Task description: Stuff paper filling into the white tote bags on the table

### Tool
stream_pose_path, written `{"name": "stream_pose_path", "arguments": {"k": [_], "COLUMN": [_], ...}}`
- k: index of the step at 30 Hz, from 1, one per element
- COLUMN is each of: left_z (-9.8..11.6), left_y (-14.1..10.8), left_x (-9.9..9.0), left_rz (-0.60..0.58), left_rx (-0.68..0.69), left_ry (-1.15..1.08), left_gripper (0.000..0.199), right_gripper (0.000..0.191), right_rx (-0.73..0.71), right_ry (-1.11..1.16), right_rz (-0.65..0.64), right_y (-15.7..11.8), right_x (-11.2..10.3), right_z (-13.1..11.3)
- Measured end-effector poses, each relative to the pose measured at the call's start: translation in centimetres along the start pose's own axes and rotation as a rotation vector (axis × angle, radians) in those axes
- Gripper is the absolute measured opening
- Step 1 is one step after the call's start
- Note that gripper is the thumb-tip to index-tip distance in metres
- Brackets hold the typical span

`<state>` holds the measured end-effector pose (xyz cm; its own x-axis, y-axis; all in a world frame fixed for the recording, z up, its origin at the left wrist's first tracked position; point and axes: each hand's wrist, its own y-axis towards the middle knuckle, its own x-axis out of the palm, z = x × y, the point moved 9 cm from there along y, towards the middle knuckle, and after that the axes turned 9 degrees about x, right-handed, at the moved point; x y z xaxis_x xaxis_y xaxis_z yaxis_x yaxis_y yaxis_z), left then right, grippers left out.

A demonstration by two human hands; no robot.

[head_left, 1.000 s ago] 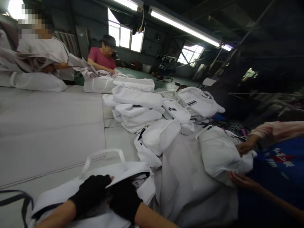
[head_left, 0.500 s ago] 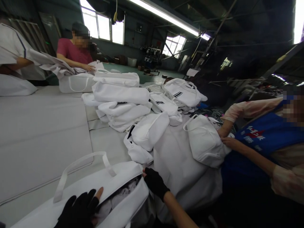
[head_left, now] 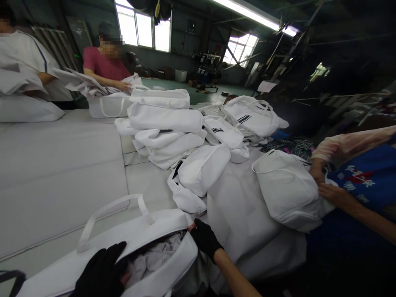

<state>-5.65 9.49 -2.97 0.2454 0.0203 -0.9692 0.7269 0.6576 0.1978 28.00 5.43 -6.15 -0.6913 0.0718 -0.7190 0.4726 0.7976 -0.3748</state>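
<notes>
A white bag [head_left: 123, 243] with an upright strap handle lies at the front of the table, its long opening showing crumpled pale stuffing [head_left: 154, 260]. My left hand [head_left: 103, 270], in a black fingerless glove, rests on the near edge of this opening, fingers lying over the white fabric and the thumb at the stuffing. At the bag's right end my right hand [head_left: 204, 239], gloved the same way, pinches the corner of the opening between its fingertips.
White bags [head_left: 167, 119] are piled mid-table, with another bag [head_left: 204, 169] nearer me. At right a person in a blue apron [head_left: 365, 177] handles a white bag [head_left: 287, 185]. Two people work at the far left. Flat pale sheets [head_left: 62, 177] cover the left side.
My left thumb has moved from the top fabric down into the opening. The view has shifted, and the bag handled by the person at right now appears farther right. My right hand keeps its pinch.
</notes>
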Motion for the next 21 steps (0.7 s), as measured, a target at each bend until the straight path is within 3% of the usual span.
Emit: {"name": "stream_pose_path", "arguments": {"k": [3, 7, 10, 13, 16, 21], "left_z": [-0.2, -1.0, -0.4, 1.0, 2.3, 5.0], "left_y": [0.2, 0.7, 2.8, 6.0, 9.0, 10.4], "left_x": [-0.2, -1.3, -2.9, -4.3, -4.4, -4.4], "left_rz": [0.029, 0.044, 0.073, 0.139, 0.168, 0.256], "left_rx": [0.0, -0.094, 0.001, 0.19, 0.283, 0.393], "left_ry": [0.038, 0.018, 0.054, 0.116, 0.184, 0.246], "left_gripper": [0.036, 0.036, 0.044, 0.037, 0.038, 0.041], "right_gripper": [0.026, 0.062, 0.065, 0.061, 0.056, 0.05], "right_rx": [-0.035, -0.439, -0.584, -0.679, -0.792, -0.724], "right_ry": [0.0, -0.029, -0.143, -0.195, -0.218, -0.224], "right_rz": [0.051, 0.033, -0.024, -0.069, -0.047, 0.117], "right_y": [-0.4, -1.7, -1.3, -0.5, -0.6, -0.6], "right_x": [-1.0, -1.6, -1.0, -0.7, -0.7, -0.5], "right_z": [-1.0, -6.3, -8.7, -9.5, -9.8, -8.5]}}
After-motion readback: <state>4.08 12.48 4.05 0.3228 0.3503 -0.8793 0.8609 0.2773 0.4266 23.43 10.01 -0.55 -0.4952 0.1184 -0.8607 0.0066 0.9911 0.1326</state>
